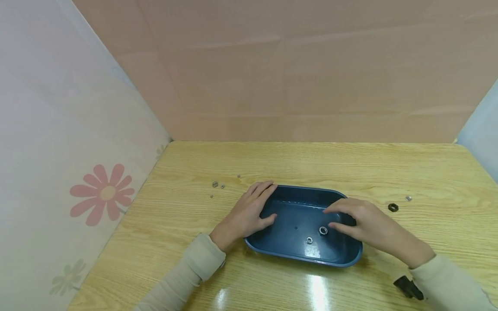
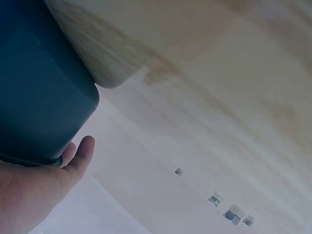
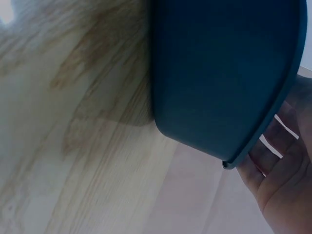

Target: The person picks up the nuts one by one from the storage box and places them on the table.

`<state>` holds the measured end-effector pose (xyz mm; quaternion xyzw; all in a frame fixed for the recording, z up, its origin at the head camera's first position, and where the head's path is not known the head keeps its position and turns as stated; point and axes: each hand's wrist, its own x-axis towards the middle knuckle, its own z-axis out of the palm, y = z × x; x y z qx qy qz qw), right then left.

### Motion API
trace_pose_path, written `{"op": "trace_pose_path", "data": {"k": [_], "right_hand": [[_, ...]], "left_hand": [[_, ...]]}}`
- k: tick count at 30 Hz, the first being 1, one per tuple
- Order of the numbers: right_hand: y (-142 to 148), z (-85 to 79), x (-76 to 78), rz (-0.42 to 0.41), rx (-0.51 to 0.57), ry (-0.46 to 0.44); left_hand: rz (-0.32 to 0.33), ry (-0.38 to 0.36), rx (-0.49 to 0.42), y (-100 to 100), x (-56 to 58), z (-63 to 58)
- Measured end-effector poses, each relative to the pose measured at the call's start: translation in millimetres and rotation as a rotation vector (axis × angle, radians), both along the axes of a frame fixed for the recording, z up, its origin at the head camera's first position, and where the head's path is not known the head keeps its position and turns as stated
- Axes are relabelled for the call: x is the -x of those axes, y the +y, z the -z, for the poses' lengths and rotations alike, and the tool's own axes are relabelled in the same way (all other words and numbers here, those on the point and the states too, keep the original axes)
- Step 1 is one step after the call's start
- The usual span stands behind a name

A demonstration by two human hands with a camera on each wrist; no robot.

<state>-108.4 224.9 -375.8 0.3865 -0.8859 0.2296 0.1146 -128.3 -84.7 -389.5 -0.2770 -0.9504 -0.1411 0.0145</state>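
Observation:
A dark blue rectangular tray (image 1: 288,255) stands on the wooden table. On its floor lie a larger metal nut (image 1: 323,231) and a smaller nut (image 1: 309,240). My left hand (image 1: 249,211) rests on the tray's left rim, its thumb spread over the inside; in the left wrist view the fingers (image 2: 84,155) reach past the corner. Over the right rim lies my right hand (image 1: 359,218), thumb and fingers parted above the tray floor, close to the larger nut, holding nothing. The right wrist view shows the tray's outer wall (image 3: 209,83) beside that hand.
Left of the tray lie several small nuts, the largest nut (image 1: 215,184) among them. To the right are a dark nut (image 1: 393,207) and a small silver nut (image 1: 408,198). A black object (image 1: 408,288) is by the right sleeve. Walls border the table behind and at the sides.

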Motion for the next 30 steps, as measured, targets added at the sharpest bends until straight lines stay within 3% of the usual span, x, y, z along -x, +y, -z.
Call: {"op": "trace_pose_path", "data": {"k": [8,20,30], "right_hand": [[-4.7,1.3,-1.1,0.007,-0.059,-0.101],[-11.1,8.0,2.5,-0.076,-0.09,-0.116],[-14.7,8.4,2.7,-0.058,-0.132,-0.138]], "left_hand": [[-0.003,-0.014,-0.005,-0.8,-0.8,0.0],[0.005,-0.008,-0.004,-1.0,0.8,0.9],[0.014,0.003,0.008,-0.8,1.7,0.7]]}}
